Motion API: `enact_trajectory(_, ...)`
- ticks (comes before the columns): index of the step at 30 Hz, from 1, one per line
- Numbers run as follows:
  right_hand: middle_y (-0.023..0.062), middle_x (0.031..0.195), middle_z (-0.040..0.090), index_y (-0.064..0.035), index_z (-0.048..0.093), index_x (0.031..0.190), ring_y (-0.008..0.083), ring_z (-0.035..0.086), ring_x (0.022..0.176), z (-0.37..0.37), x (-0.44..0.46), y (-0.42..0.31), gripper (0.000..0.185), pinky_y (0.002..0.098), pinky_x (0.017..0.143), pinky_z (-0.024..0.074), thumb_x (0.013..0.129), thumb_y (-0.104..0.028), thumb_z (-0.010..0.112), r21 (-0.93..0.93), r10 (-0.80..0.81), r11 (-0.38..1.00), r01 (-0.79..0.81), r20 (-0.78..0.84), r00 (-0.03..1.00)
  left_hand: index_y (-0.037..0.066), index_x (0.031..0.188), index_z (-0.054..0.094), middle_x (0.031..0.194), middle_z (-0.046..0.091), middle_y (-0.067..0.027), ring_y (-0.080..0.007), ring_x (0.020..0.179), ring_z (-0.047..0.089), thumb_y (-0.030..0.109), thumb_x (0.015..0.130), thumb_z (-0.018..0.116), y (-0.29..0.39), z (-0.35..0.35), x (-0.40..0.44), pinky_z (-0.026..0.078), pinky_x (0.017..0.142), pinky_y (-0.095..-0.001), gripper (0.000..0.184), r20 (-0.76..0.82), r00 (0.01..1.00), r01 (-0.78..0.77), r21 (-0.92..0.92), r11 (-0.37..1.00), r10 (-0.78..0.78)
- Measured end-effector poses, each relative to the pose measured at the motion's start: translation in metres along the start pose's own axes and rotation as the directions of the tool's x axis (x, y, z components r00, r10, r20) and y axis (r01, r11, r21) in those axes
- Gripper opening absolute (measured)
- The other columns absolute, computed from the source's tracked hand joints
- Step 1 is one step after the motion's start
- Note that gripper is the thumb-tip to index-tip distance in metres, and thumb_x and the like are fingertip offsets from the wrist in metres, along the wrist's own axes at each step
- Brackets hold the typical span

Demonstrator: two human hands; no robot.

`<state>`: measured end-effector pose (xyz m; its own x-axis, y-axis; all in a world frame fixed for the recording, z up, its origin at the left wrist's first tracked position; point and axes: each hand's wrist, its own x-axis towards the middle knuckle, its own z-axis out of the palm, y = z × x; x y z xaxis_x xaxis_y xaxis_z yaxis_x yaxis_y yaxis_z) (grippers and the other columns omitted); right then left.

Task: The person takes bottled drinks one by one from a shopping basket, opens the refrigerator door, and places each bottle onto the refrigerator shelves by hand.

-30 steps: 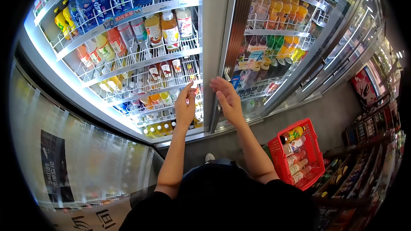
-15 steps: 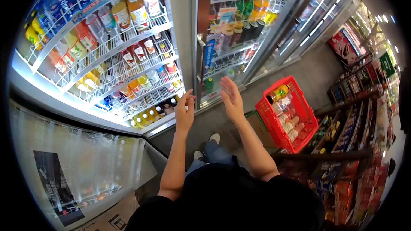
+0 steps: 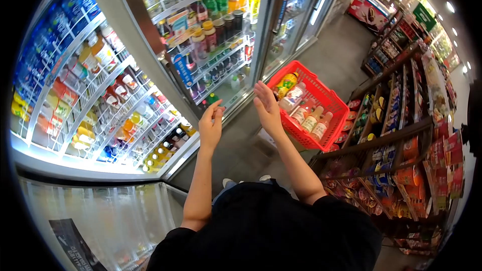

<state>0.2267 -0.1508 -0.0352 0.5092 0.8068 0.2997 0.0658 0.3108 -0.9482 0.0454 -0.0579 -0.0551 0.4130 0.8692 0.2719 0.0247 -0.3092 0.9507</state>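
My left hand is raised in front of the fridge, its fingers loosely bent and apart, holding nothing. Palm turned inward, my right hand has its fingers stretched out and is also bare; in the picture it borders the left side of a red shopping basket. Inside that basket lie several bottles, among them a yellow-labelled bottle, a pale bottle and a pinkish bottle. Whether my right hand touches the basket I cannot tell.
At left, a lit drinks fridge full of bottles stands with its glass door swung out. Another glass fridge door is closed. Snack shelves line the right side; grey floor runs between.
My view has turned to the right, so the fridge and basket appear farther left. Both hands remain raised and apart, with nothing taken hold of.
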Motion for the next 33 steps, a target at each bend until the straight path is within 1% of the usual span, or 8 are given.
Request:
enact_trajectory(6,0.0195,0.15,0.041,-0.0039,0.033,0.151,0.029,0.042,0.14,-0.107,-0.018,-0.003,0.054,0.0396,0.115,0.0353,0.101,-0.011,0.054,0.009,0.013,1.0,-0.012,-0.21,0.978,0.004,0.127,0.063,0.102,0.072,-0.0105,-0.0167,0.092,0.069,0.017,0.101,0.055,0.023,0.096,0.004,0.052,0.084,-0.0308,0.03,0.228,0.973,-0.029,0.002,1.0,0.028)
enact_trajectory(12,0.0214,0.149,0.042,-0.0014,0.035,0.149,0.0313,0.041,0.14,-0.194,-0.048,-0.005,0.051,0.0416,0.117,0.0322,0.101,-0.008,0.051,-0.015,-0.038,0.999,0.035,-0.355,0.934,0.004,0.128,0.063,0.1,0.072,-0.0104,-0.0147,0.087,0.067,0.018,0.101,0.055,0.028,0.184,0.0,0.051,0.079,-0.0287,0.031,0.373,0.924,-0.079,-0.042,0.996,0.089)
enact_trajectory(14,0.0211,0.149,0.043,-0.0015,0.036,0.149,0.0306,0.041,0.14,-0.222,-0.061,-0.003,0.05,0.0407,0.117,0.0323,0.101,-0.008,0.051,0.012,0.017,1.0,-0.013,-0.416,0.909,0.004,0.128,0.063,0.1,0.072,-0.0105,-0.0143,0.085,0.066,0.018,0.101,0.055,0.03,0.211,-0.004,0.05,0.077,-0.0282,0.031,0.407,0.908,-0.08,-0.072,0.994,0.102)
enact_trajectory(20,0.0206,0.148,0.045,-0.0023,0.037,0.149,0.0282,0.045,0.138,-0.294,-0.101,0.002,0.054,0.0397,0.114,0.0355,0.1,-0.016,0.056,-0.029,0.06,0.995,-0.091,-0.554,0.83,0.005,0.131,0.06,0.102,0.071,-0.0065,-0.0101,0.09,0.063,0.017,0.102,0.055,0.015,0.28,-0.021,0.05,0.084,-0.0265,0.032,0.547,0.837,0.013,-0.026,1.0,0.003)
enact_trajectory(24,0.0206,0.147,0.047,0.0013,0.036,0.148,0.0269,0.045,0.137,-0.317,-0.118,0.005,0.054,0.0379,0.114,0.036,0.101,-0.016,0.055,-0.014,0.074,0.994,-0.107,-0.628,0.775,0.003,0.131,0.06,0.107,0.071,-0.0078,-0.0103,0.091,0.063,0.017,0.102,0.054,-0.01,0.307,-0.03,0.05,0.084,-0.0257,0.032,0.606,0.79,0.121,-0.002,0.993,-0.095)
enact_trajectory(26,0.0212,0.147,0.047,0.0028,0.036,0.148,0.0262,0.045,0.138,-0.323,-0.12,0.009,0.054,0.0375,0.114,0.0356,0.101,-0.015,0.054,-0.019,0.124,0.983,-0.181,-0.656,0.744,0.002,0.131,0.06,0.107,0.071,-0.008,-0.0109,0.091,0.064,0.017,0.102,0.053,-0.011,0.317,-0.028,0.05,0.083,-0.0258,0.032,0.616,0.783,0.094,0.017,0.995,-0.085)
enact_trajectory(29,0.0222,0.147,0.047,0.0022,0.036,0.148,0.0259,0.044,0.138,-0.33,-0.115,0.015,0.053,0.0374,0.115,0.0353,0.101,-0.014,0.053,0.01,0.142,0.983,-0.182,-0.672,0.727,0.002,0.13,0.06,0.105,0.071,-0.0079,-0.011,0.092,0.063,0.018,0.103,0.053,-0.019,0.335,-0.019,0.05,0.084,-0.0258,0.032,0.658,0.748,0.129,-0.017,0.991,-0.087)
enact_trajectory(33,0.0221,0.147,0.047,0.0011,0.038,0.148,0.0271,0.048,0.136,-0.344,-0.102,0.041,0.053,0.0357,0.112,0.0397,0.1,-0.012,0.054,-0.007,0.181,0.965,-0.263,-0.71,0.68,0.002,0.132,0.057,0.107,0.069,-0.0075,-0.0107,0.095,0.061,0.019,0.103,0.053,-0.043,0.375,-0.009,0.049,0.085,-0.0257,0.034,0.776,0.609,0.234,0.019,0.972,-0.162)
